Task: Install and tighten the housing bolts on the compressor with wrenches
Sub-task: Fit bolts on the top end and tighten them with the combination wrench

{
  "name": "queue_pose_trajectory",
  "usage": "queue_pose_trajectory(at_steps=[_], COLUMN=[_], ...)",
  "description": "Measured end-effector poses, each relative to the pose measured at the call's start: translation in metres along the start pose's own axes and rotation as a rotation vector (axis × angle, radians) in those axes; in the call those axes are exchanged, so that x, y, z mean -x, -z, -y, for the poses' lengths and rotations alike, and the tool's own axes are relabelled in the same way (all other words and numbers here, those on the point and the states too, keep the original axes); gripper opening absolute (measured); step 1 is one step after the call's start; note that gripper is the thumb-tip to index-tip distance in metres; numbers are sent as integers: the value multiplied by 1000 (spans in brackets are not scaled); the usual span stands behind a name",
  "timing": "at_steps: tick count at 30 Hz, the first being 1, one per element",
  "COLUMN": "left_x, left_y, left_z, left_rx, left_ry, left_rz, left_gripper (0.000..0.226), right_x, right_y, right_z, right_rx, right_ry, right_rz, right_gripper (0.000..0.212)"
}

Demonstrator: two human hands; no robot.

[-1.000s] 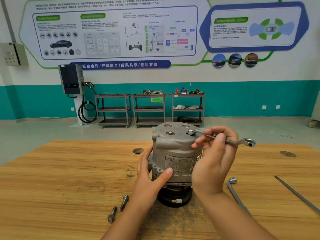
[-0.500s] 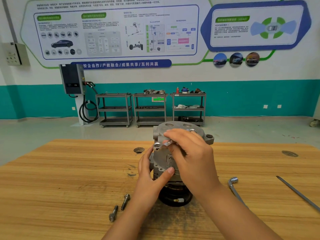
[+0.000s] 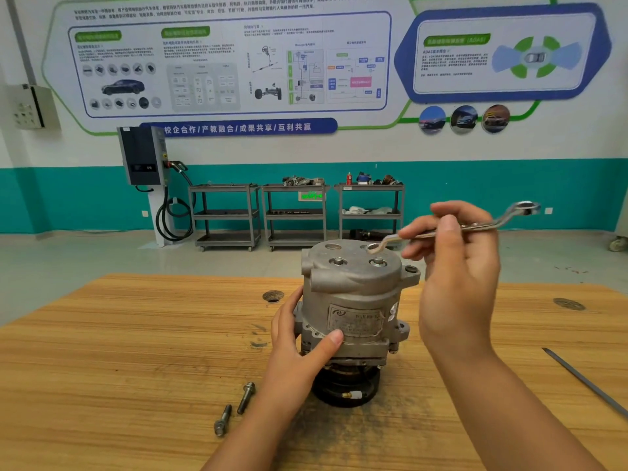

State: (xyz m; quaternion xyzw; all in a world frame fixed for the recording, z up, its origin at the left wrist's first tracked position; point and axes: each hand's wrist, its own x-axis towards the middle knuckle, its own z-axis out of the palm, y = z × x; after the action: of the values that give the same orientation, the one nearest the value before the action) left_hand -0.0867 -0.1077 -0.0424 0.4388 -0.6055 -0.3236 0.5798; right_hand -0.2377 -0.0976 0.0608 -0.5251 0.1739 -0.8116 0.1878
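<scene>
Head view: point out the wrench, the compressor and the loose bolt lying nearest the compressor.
wrench (image 3: pixel 479 227), head view, on the bare shaft near the raised ring end.
compressor (image 3: pixel 353 287), head view, on the housing's side wall.
bolt (image 3: pixel 245 398), head view, on the middle of its shank.

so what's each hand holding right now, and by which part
The right hand pinches the wrench around the middle of its shaft. The left hand grips the compressor low on its left side, thumb across the front.

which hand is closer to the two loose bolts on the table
Left. The left hand grips the compressor just beyond the bolts; the right hand holds a wrench up at its top.
</scene>
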Motion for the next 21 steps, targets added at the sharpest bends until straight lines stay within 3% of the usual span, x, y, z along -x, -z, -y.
queue_pose_trajectory(at_steps=[6, 21], left_x=[0, 2], left_y=[0, -1], left_z=[-1, -3], left_rx=[-8, -35], left_ry=[10, 10], left_rz=[1, 3], left_gripper=[63, 64], right_x=[-14, -14], right_y=[10, 18], right_z=[-12, -31], right_rx=[-122, -295], right_ry=[-308, -518], right_rz=[-131, -289], right_gripper=[23, 23])
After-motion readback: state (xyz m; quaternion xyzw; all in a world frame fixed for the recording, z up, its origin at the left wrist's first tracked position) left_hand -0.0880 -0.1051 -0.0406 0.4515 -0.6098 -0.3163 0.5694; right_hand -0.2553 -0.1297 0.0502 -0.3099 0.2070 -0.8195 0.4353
